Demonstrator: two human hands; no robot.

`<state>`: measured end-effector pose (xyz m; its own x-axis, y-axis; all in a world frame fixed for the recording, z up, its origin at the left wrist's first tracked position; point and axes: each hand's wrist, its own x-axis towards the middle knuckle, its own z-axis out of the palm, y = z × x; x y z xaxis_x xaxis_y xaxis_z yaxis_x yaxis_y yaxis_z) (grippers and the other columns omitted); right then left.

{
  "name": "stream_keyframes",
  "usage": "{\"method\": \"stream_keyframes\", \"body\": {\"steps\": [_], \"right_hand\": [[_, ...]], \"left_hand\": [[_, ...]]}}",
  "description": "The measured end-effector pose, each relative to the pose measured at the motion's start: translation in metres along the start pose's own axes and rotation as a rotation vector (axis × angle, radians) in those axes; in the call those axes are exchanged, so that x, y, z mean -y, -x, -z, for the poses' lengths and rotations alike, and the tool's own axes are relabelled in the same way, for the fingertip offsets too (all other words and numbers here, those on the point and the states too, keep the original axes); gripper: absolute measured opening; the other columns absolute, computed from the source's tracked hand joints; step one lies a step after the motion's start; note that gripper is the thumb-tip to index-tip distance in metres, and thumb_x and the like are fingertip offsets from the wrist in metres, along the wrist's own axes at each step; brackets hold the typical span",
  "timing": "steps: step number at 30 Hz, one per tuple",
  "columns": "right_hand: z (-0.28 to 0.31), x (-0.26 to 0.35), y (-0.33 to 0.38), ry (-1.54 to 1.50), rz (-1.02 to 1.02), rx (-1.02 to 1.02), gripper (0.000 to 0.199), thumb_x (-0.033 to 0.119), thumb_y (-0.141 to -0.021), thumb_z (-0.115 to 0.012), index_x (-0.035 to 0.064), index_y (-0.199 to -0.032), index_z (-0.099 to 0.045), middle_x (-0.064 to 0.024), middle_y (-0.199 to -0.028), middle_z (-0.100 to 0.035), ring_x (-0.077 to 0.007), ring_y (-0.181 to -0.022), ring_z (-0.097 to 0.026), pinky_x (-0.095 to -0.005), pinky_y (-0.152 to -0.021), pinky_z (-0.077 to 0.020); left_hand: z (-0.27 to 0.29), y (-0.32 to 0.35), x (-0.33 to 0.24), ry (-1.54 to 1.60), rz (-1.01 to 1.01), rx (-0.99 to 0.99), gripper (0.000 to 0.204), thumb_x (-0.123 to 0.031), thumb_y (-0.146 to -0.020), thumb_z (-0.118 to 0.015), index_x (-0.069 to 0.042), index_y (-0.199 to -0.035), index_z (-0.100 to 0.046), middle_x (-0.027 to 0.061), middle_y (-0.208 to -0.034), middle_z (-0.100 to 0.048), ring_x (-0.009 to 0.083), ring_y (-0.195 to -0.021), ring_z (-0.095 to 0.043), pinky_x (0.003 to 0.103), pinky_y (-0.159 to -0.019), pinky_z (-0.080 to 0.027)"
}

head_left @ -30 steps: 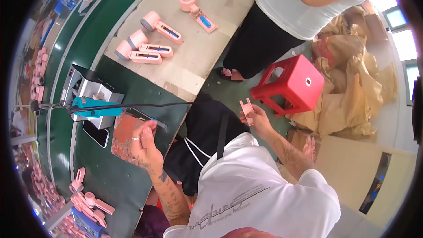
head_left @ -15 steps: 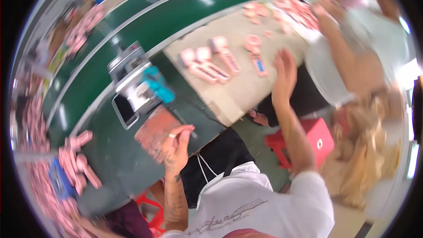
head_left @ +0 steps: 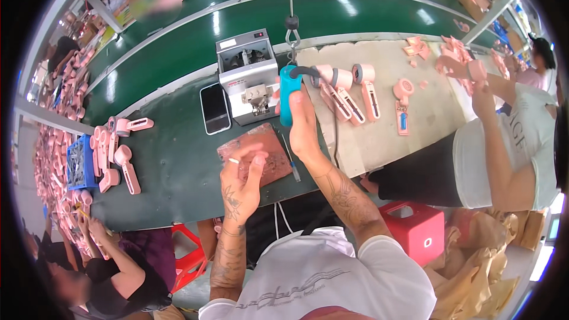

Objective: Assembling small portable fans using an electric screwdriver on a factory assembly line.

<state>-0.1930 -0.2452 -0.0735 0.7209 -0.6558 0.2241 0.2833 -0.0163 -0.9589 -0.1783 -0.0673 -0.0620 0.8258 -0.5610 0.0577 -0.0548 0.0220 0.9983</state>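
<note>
Teal tool (head_left: 288, 99) fills the right hand (head_left: 304, 125); the left hand (head_left: 242, 182) half-curls.

1. I see a dark green workbench (head_left: 169, 166) bowing across my view, its right part under a pale, worn covering (head_left: 379, 139).
2. Beyond it, I make out a long, glossy green belt (head_left: 379, 9) with pale edging and white streaks of reflected light.
3. Grey metal framing (head_left: 50, 118) crosses the left side; cardboard boxes (head_left: 474, 3) sit at upper right.
4. To the right, I have a red stool (head_left: 412, 231) beside crumpled brown sacks (head_left: 474, 284); a second red stool (head_left: 189, 264) is partly hidden at lower left.
5. Bright window light (head_left: 540, 269) glares along my right rim.
</note>
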Motion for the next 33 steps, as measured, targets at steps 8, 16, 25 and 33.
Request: {"method": "stream_keyframes", "body": {"steps": [8, 16, 25, 33], "right_hand": [[0.073, 0.016, 0.058, -0.027, 0.051, -0.203, 0.069, 0.059, -0.104, -0.038, -0.002, -0.13, -0.057, -0.0058, -0.094, -0.063, -0.0133, -0.08, -0.057, -0.0288, -0.069, -0.044], [0.114, 0.044, 0.102, 0.206, 0.113, -0.162, 0.08, 0.07, -0.1, -0.037, -0.005, -0.121, -0.056, -0.0097, -0.103, -0.058, -0.014, -0.081, -0.057, -0.0305, -0.071, -0.0449], [0.119, 0.048, 0.1, 0.217, 0.132, -0.157, 0.078, 0.068, -0.094, -0.057, -0.0029, -0.125, -0.053, -0.0092, -0.113, -0.054, -0.0146, -0.085, -0.058, -0.0311, -0.072, -0.0472], [0.112, 0.047, 0.1, 0.23, -0.009, -0.173, 0.032, 0.009, -0.092, -0.068, -0.003, -0.12, -0.058, -0.0108, -0.11, -0.063, -0.0117, -0.087, -0.058, -0.029, -0.081, -0.0489]], "left_hand": [[-0.081, -0.076, -0.014, -0.655, -0.312, 0.202, 0.023, -0.017, -0.093, -0.071, 0.001, -0.105, -0.063, 0.0138, -0.083, -0.071, 0.0303, -0.076, -0.071, 0.043, -0.067, -0.055], [-0.154, -0.158, 0.037, -1.046, -0.09, 0.347, 0.065, -0.062, -0.089, -0.063, -0.002, -0.112, -0.071, 0.0235, -0.109, -0.071, 0.0392, -0.104, -0.068, 0.048, -0.092, -0.053], [-0.154, -0.152, 0.06, -0.889, -0.221, 0.198, 0.051, -0.047, -0.088, -0.065, 0.002, -0.101, -0.064, 0.0238, -0.097, -0.071, 0.0408, -0.097, -0.068, 0.052, -0.09, -0.051], [-0.086, -0.075, 0.0, -0.622, -0.415, 0.125, 0.021, -0.018, -0.085, -0.072, -0.004, -0.1, -0.07, 0.0144, -0.096, -0.066, 0.038, -0.087, -0.068, 0.047, -0.074, -0.056]]}}
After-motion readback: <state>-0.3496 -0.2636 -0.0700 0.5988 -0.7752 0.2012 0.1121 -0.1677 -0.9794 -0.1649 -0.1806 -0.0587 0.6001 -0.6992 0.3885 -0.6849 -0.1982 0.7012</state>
